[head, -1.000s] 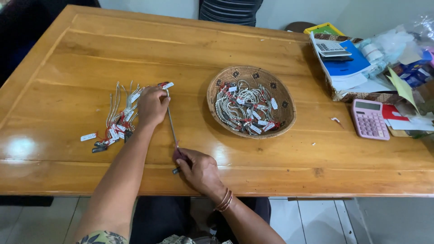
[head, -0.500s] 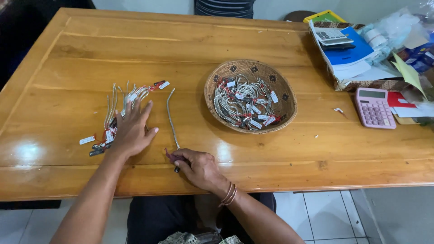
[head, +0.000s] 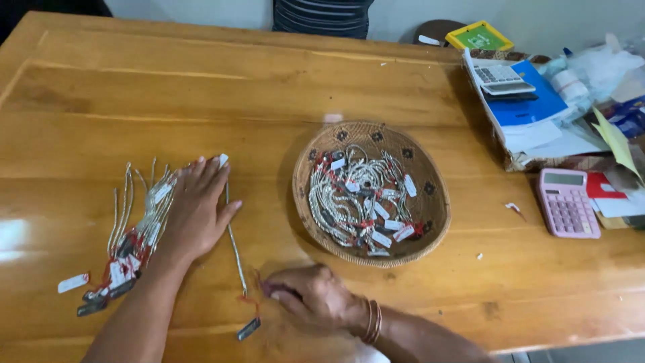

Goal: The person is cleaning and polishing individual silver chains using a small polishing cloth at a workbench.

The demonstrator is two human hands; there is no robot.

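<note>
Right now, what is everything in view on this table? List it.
wooden table: one, brown, under everything
woven basket: one, brown, centre, holding tagged silver chains
loose chains: a bunch, silver with white tags, left
single chain: one, silver, between the hands
pink calculator: one, right
grey calculator: one, on the blue folder, far right
left hand: flat on the bunch
right hand: at the single chain's near end

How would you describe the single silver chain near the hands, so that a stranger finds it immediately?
On the wooden table, look between the woven basket and the left hand. The silver chain lies there alone and straight, unlike the bundled chains left of that hand.
</note>
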